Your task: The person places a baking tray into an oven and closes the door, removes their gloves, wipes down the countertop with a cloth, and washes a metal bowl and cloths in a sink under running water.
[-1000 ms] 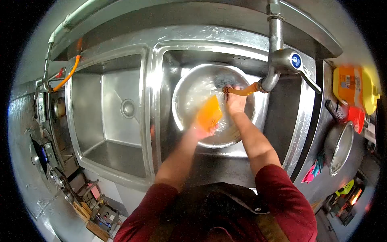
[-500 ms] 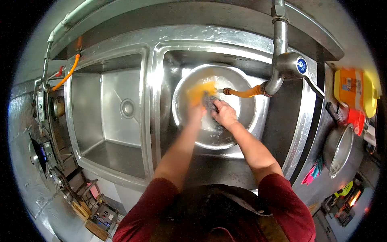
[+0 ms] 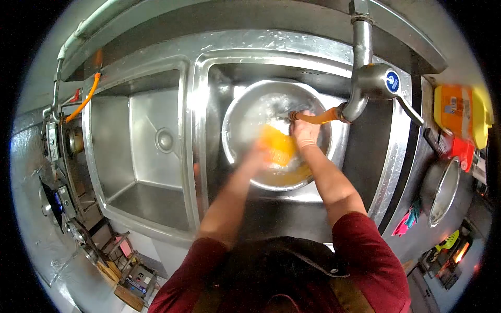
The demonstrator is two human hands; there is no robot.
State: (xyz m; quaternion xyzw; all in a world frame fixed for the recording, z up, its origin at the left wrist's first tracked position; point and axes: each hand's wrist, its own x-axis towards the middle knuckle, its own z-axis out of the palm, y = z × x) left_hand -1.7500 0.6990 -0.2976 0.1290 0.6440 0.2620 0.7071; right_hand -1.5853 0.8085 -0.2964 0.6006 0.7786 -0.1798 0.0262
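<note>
A round metal bowl sits in the right sink basin. Over its middle is an orange-yellow object, smeared by motion, with my left hand closed on its lower left side. My right hand is inside the bowl at the right, below the orange hose end of the faucet; its fingers are partly hidden by the hose, and what they hold cannot be made out. Water runs from the hose into the bowl.
The left sink basin with its drain lies beside the bowl's basin. A metal faucet hangs at upper right. On the right counter are a yellow container, another metal bowl and a pink and teal cloth.
The orange-yellow object and my left hand have moved down from the bowl's upper left. My right hand has gone up and right to the hose end, away from the dark scrubber between the hands.
</note>
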